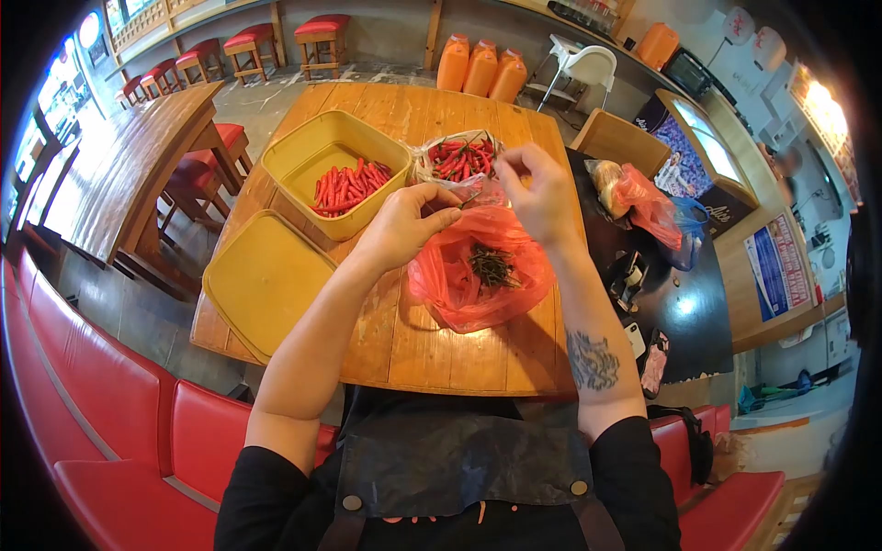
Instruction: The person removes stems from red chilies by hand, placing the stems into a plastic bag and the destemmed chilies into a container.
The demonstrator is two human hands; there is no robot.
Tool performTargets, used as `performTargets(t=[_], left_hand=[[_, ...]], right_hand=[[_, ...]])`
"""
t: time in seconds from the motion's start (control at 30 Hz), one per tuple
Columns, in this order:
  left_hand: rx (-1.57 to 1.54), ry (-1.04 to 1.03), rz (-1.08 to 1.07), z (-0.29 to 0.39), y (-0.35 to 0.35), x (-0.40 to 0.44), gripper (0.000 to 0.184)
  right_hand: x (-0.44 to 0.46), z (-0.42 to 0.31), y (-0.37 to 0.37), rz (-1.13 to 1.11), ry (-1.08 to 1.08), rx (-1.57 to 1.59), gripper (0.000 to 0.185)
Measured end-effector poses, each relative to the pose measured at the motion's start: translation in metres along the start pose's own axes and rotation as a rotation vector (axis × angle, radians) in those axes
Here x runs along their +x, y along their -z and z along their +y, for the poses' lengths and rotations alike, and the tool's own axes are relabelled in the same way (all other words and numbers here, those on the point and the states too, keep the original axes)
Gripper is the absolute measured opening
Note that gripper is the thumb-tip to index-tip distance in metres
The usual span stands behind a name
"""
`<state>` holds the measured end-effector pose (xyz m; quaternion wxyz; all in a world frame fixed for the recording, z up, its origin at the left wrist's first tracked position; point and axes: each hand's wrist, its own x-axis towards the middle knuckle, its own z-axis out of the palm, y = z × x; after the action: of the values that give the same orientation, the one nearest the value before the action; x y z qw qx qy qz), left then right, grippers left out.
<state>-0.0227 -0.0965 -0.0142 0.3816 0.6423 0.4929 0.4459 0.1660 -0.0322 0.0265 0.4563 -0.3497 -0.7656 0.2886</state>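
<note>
My left hand [406, 223] is over the near right corner of the yellow container [303, 151], its thumb and fingers pinched on a small thin green-brown stem. Red chilies [349, 186] without visible stems lie inside that container. My right hand [537, 197] is closed in a pinch beside the bag of red chilies [461, 159]; what it holds, if anything, is too small to make out. Below and between both hands sits an open red plastic bag [455, 294] with a pile of green stems [493, 266] in it.
A yellow lid [266, 285] lies on the wooden table [413, 358] at the left. On the dark table [698, 331] to the right are bagged goods [643, 207], a phone [635, 340] and a pink item [654, 363]. Red seats [119, 367] surround the near side.
</note>
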Motion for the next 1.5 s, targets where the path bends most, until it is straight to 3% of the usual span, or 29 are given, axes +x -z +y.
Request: performTargets(t=[0.07,0.2,0.33,0.4,0.5,0.83,0.93,1.13,1.23,1.3,1.37,1.5], left_hand=[[-0.007,-0.019,0.025,0.001,0.002,0.001,0.022],[0.056,-0.024,0.084,0.005,0.003,-0.001,0.022],[0.080,-0.019,0.109,0.005,0.004,-0.002,0.023],[0.088,-0.066,0.105,0.003,0.003,-0.002,0.023],[0.099,-0.051,0.086,0.009,0.002,-0.002,0.023],[0.194,-0.056,0.109,0.012,0.001,-0.005,0.020],[0.207,-0.061,0.107,0.010,0.001,-0.004,0.020],[0.168,-0.057,0.109,0.008,0.003,-0.004,0.021],[0.166,-0.064,0.123,0.007,0.002,-0.004,0.021],[0.173,-0.080,0.129,0.007,0.000,-0.004,0.020],[0.272,-0.219,0.116,0.006,-0.003,-0.006,0.018],[0.327,-0.243,0.103,0.006,-0.011,-0.008,0.016]], right_hand=[[0.024,0.013,-0.006,0.124,0.335,-0.496,0.005],[0.038,0.044,-0.014,-0.067,0.172,-0.879,0.012],[0.031,0.053,-0.018,-0.017,0.225,-0.818,0.011],[0.030,0.055,-0.017,-0.054,0.119,-0.705,0.011],[0.032,0.057,-0.018,-0.054,0.246,-0.834,0.009],[0.037,0.042,-0.024,-0.034,0.160,-0.724,0.009],[0.036,0.058,-0.026,-0.039,0.293,-0.824,0.008],[0.022,0.049,-0.011,-0.019,0.212,-0.666,0.011],[-0.002,0.046,-0.003,-0.013,0.136,-0.413,0.014],[-0.027,0.033,-0.004,-0.088,0.219,-0.192,0.021],[-0.044,0.022,-0.006,-0.122,0.241,-0.223,0.022],[-0.056,0.018,-0.012,-0.114,0.293,-0.221,0.023]])
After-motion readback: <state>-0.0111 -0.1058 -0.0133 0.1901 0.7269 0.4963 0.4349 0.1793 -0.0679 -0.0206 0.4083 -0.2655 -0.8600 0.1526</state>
